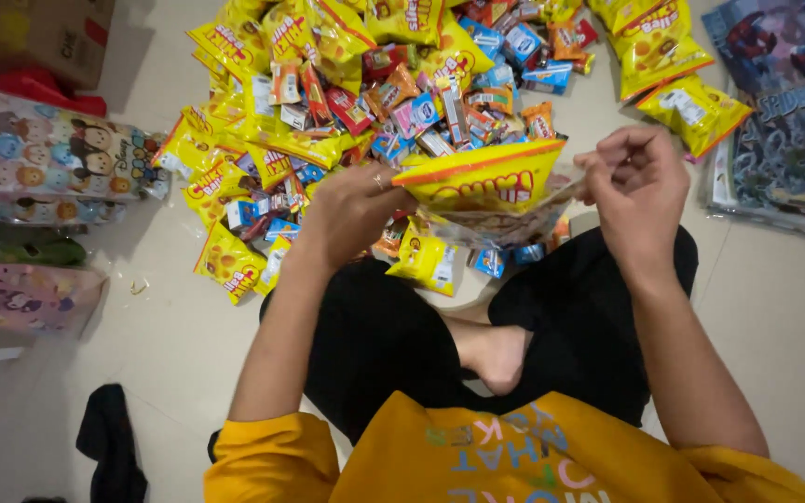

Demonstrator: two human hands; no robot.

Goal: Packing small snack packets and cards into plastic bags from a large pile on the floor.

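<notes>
Yellow shirt hem (514, 456) fills the bottom edge; above it, crossed legs in black trousers (375, 335) with one bare foot (496, 359) between them, seated on a pale tiled floor (179, 354). Left hand (351, 214) grips the left end of a yellow snack packet (482, 177); right hand (635, 182) is clenched, pinching the edge of a clear plastic bag (496, 226) just under the packet. Both are held in the air over the lap, near the front of a large pile of snack packets (375, 84). Packet's long axis runs left–right, right end tipped slightly up; its printed face is toward the camera. Judgement: sliding the packet in cleanly calls for keeping the bag mouth stretched wide and feeding one narrow end first. Patterned gift bags (39, 154) lie at left, flat printed sheets (784, 112) at right.
</notes>
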